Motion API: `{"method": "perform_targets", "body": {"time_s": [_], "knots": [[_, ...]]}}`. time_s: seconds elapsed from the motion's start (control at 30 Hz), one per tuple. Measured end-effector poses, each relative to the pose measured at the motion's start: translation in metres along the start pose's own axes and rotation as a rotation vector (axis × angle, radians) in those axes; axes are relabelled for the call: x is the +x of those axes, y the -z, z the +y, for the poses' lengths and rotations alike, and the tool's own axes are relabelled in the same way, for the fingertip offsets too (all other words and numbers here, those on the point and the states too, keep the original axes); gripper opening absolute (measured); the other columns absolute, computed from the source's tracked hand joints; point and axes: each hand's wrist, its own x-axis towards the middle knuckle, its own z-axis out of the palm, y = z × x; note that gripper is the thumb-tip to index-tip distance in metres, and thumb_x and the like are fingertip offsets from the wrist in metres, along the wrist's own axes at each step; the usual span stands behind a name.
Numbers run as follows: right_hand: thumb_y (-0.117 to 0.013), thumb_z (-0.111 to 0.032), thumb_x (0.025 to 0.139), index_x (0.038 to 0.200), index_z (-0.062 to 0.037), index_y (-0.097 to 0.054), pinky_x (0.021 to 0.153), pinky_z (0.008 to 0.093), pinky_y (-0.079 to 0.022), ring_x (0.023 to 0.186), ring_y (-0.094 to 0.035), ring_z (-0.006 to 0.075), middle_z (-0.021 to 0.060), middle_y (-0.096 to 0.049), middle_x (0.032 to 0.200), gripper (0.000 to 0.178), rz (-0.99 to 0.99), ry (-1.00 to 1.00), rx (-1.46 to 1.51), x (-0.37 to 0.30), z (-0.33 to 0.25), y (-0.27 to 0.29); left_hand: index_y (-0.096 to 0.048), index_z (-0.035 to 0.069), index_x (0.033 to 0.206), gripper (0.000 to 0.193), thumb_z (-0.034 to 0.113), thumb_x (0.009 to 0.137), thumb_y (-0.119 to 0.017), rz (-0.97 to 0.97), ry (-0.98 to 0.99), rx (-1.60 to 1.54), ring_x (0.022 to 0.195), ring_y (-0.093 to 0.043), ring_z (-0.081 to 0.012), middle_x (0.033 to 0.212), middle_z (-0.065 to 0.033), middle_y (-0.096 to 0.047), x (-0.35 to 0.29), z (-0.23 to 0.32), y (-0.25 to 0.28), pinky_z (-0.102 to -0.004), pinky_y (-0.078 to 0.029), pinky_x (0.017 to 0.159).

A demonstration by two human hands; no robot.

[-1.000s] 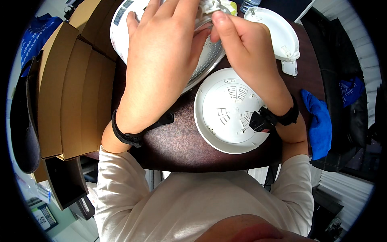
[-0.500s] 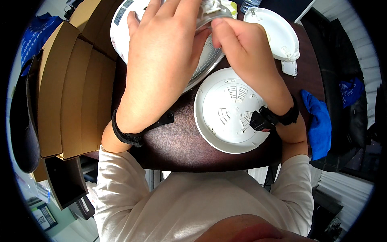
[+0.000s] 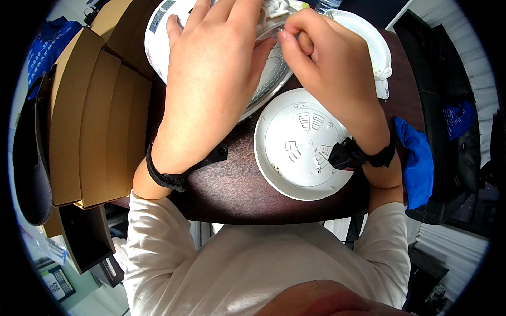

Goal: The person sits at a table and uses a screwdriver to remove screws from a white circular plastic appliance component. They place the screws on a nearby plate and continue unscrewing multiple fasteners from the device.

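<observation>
At the top of the head view, a white rounded appliance body (image 3: 158, 50) lies with a dimpled metal surface (image 3: 271, 73) and white wiring parts (image 3: 275, 9) showing inside it. My left hand (image 3: 213, 68) spreads over this body and holds it, thumb at the inner rim; its fingertips run out of view or are hidden. Close to the right side of the rim, my right hand (image 3: 327, 58) is closed in a pinch. Whatever lies between its fingertips is too small to make out. Below the hands rests a white round vented base (image 3: 300, 142), partly covered by my right wrist strap.
A white oval lid (image 3: 371, 39) lies at the upper right, partly behind my right hand. On the right table edge is a blue cloth (image 3: 415, 163). Cardboard boxes (image 3: 97, 126) stand along the left. A clear bottle (image 3: 328, 5) shows at the top.
My right hand has lifted and turned slightly right, its fingers curling more, and it now covers more of the lid. My left hand has stayed in place.
</observation>
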Motion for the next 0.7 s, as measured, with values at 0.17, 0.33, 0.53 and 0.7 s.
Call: {"method": "perform_targets", "body": {"time_s": [0.17,0.33,0.53,0.7], "knots": [[-0.065,-0.016,0.088,0.083,-0.0058,-0.055,0.054,0.0382,-0.05,0.061,-0.063,0.0309,0.0108,-0.059,0.067,0.015,0.046,0.087,-0.061,-0.001,0.001,-0.008,-0.06,0.009,0.119,0.04,0.011,0.081,-0.072,0.051,-0.018,-0.028,0.104,-0.062,-0.04,0.107,-0.0154,-0.066,-0.003,-0.006,-0.007,-0.0477,-0.047,0.092],[-0.059,-0.017,0.093,0.084,-0.0046,-0.054,0.058,0.0419,-0.05,0.064,-0.062,0.0349,0.0142,-0.059,0.069,0.016,0.015,0.018,-0.014,-0.001,-0.003,-0.009,-0.06,0.009,0.12,0.041,0.011,0.081,-0.072,0.069,-0.062,-0.015,0.105,-0.061,-0.0414,0.107,-0.0162,-0.066,-0.001,-0.007,-0.007,-0.0474,-0.047,0.092],[-0.053,-0.015,0.096,0.089,-0.0032,-0.057,0.058,0.0422,-0.049,0.063,-0.061,0.0354,0.0163,-0.06,0.069,0.015,-0.067,-0.032,0.094,-0.002,0.003,0.002,-0.059,0.009,0.12,0.041,0.012,0.082,-0.072,-0.01,0.074,-0.105,0.105,-0.061,-0.0396,0.107,-0.0155,-0.066,0.001,0.0,0.001,-0.0475,-0.046,0.091],[-0.055,-0.015,0.096,0.088,-0.0028,-0.059,0.058,0.0417,-0.048,0.063,-0.062,0.0346,0.0161,-0.061,0.07,0.015,-0.066,-0.039,0.091,-0.002,0.0,0.002,-0.059,0.009,0.12,0.041,0.013,0.082,-0.072,0.097,0.0,-0.094,0.1,-0.062,-0.037,0.107,-0.0141,-0.066,-0.009,-0.011,-0.016,-0.0464,-0.045,0.088]]}}
